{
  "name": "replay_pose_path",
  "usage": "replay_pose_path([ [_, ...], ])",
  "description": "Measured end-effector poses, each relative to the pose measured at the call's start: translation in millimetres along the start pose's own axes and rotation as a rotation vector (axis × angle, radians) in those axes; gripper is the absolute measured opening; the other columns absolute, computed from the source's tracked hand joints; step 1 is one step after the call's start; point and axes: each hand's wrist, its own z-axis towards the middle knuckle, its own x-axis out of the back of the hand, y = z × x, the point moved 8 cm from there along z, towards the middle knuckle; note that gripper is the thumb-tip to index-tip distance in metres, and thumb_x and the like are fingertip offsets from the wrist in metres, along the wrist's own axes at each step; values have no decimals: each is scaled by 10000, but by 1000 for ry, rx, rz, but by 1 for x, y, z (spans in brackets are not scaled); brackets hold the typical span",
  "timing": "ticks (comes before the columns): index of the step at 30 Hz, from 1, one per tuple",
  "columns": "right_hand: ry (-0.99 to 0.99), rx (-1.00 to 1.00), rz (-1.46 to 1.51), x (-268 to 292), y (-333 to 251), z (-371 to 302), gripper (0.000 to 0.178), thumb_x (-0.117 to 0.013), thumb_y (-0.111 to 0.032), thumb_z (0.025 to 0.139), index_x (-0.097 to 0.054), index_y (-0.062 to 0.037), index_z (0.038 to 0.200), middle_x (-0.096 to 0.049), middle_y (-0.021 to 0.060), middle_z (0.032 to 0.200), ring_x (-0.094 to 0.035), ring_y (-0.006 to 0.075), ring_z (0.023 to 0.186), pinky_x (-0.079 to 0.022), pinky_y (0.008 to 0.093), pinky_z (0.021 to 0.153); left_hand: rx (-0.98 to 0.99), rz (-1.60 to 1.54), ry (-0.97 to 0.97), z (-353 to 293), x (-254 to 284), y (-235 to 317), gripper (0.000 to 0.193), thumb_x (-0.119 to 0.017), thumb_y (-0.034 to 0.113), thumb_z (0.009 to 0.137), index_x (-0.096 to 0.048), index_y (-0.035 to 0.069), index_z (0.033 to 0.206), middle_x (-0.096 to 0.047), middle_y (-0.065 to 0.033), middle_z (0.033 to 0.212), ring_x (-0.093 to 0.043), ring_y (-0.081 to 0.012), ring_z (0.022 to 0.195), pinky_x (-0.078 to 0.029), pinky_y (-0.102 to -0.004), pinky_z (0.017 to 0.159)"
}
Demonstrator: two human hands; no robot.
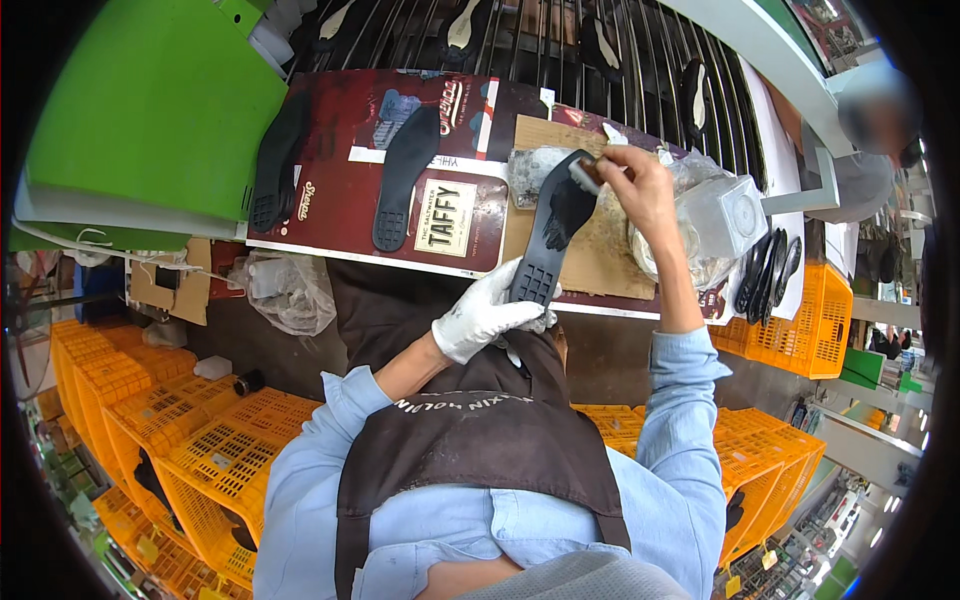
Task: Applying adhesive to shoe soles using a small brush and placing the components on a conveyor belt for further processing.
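Mid-frame, the left hand (485, 314) is gripping a black sole (553, 225), fingers curled round it; the right hand (640, 185) is pinching a brush (585, 177) between closed fingers.

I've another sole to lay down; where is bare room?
On the maroon board, between the left sole and middle sole, and from the latter to the brown cardboard. The right end is crowded with a translucent container and bunched soles.

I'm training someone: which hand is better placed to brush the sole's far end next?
Probably the right hand: it holds the brush there; the gloved left hand grips the shoe sole by its near end.
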Motion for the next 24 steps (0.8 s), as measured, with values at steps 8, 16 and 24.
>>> replay_pose_path([
  [8, -37, -53, 174, -4, 23, 24, 231, -686, -134, 829, -699, 3, 1014, -701, 161, 828, -682, 197, 729, -523, 293, 679, 8, -10, 6, -4, 4, 3, 564, -664, 113, 854, -415, -3, 1347, -583, -105, 1118, -647, -186, 935, -540, -298, 795],
  [16, -1, 2, 222, -4, 16, 36, 225, -685, -126, 836, -695, 19, 1008, -696, 132, 798, -642, 161, 675, -514, 297, 658, -4, -17, 20, -7, 4, 6, 563, -652, 104, 856, -413, 6, 1356, -589, -104, 1129, -655, -182, 922, -542, -289, 788],
  [24, -227, -25, 425, -20, -10, 38, 181, -652, -55, 860, -694, 30, 1014, -712, 97, 868, -668, 140, 775, -533, 272, 715, -25, -34, 29, -10, 7, 10, 605, -641, 91, 855, -382, -2, 1394, -584, -119, 1199, -654, -180, 909, -544, -290, 783],
])
